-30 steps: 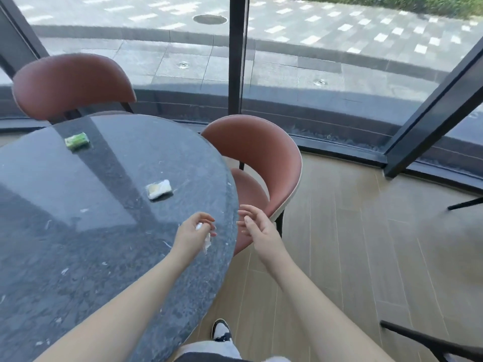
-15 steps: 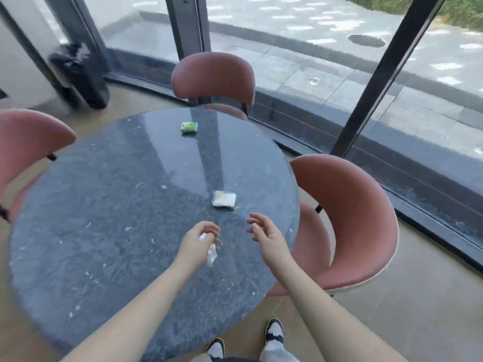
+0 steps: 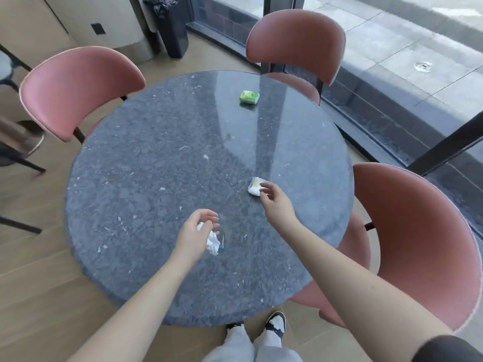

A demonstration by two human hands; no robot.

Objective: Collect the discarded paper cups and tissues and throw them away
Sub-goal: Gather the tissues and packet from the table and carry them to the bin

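Under the right hand (image 3: 274,198), its curled fingertips touching or just short of it, lies a small white tissue pack (image 3: 254,186) on the round stone table (image 3: 156,165); whether the fingers have closed on it I cannot tell. Half a second ago that hand hung back beside the left one, clear of the pack, so the next pickup looks underway. The left hand (image 3: 194,235) still grips a crumpled white tissue (image 3: 213,244) nearer the body. Farther off from both hands sits a green packet (image 3: 249,97), near the table's far edge. Beyond it, past three pink chairs (image 3: 78,84), a dark bin (image 3: 171,30) stands by the window; the chairs crowd the way there.
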